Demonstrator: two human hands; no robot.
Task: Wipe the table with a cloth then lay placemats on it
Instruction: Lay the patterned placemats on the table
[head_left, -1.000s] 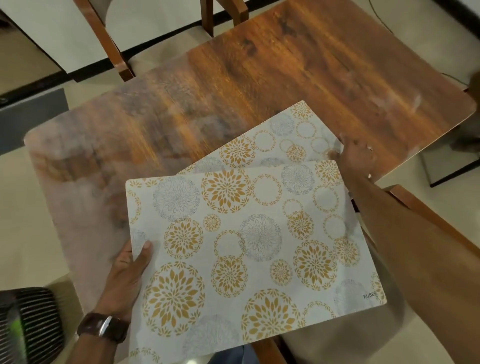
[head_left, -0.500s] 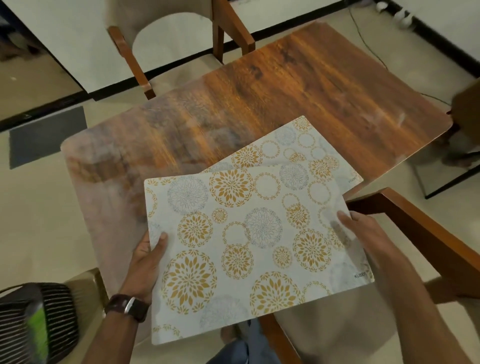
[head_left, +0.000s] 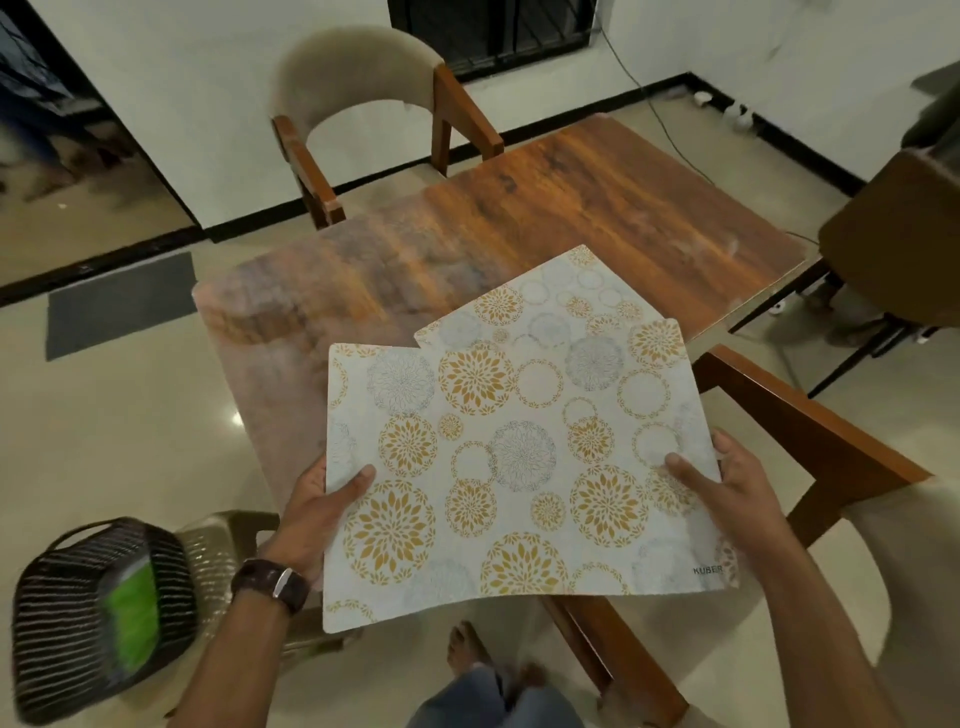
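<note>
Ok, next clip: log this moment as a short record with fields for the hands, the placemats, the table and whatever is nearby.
left hand: grips the left edge of the held placemats, thumb on top
right hand: grips their right edge, thumb on top
held placemats: floral-print stack, at least two, fanned
laid placemat: flat on the table, partly hidden by the stack
table: wooden, hazy sheen at the left end
nearby: chair at the far side; striped basket at lower left, something green inside

padded chair (head_left: 363, 98), striped basket (head_left: 78, 613), grey floor mat (head_left: 119, 304), wristwatch (head_left: 272, 582)
</note>
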